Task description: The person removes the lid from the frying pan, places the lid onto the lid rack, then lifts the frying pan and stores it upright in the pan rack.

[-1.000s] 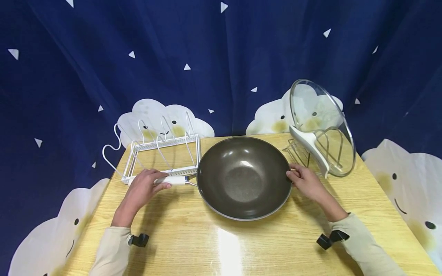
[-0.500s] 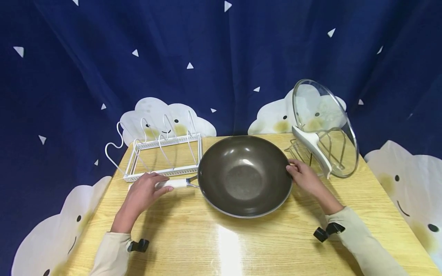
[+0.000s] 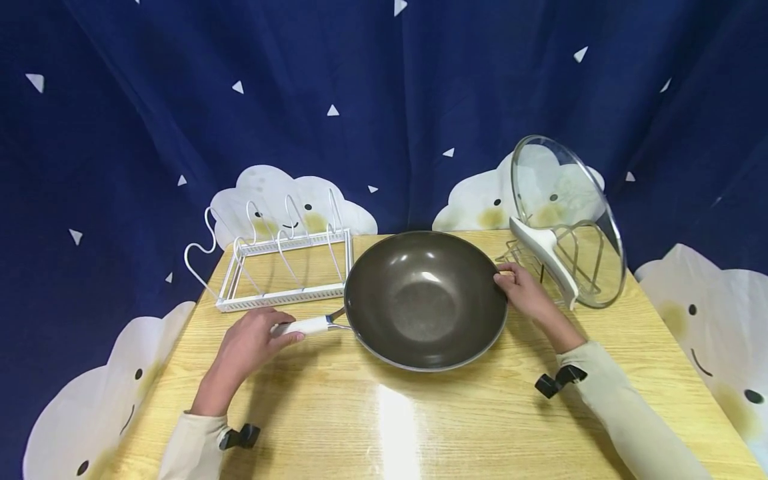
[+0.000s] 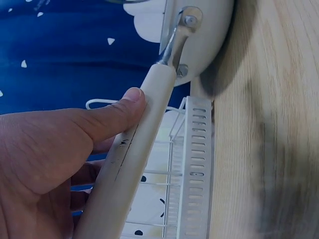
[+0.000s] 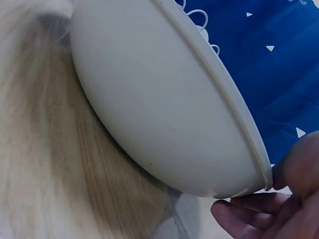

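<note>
At left of the frame, a white rack [image 3: 291,297] is set on the desk [image 3: 324,427]. Just below it, the white handle [image 3: 309,325] is clamped in the left grip [image 3: 249,343]. At centre, the dark wok [image 3: 426,311] is held to that grip's right, its right rim pinched by the right grip [image 3: 523,293]. Farther right, a glass lid [image 3: 564,200] is stood tilted at a wire stand [image 3: 599,257].

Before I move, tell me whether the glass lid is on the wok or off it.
Off. The head view shows the glass lid tilted up at the right, apart from the wok, whose inside lies uncovered.
</note>
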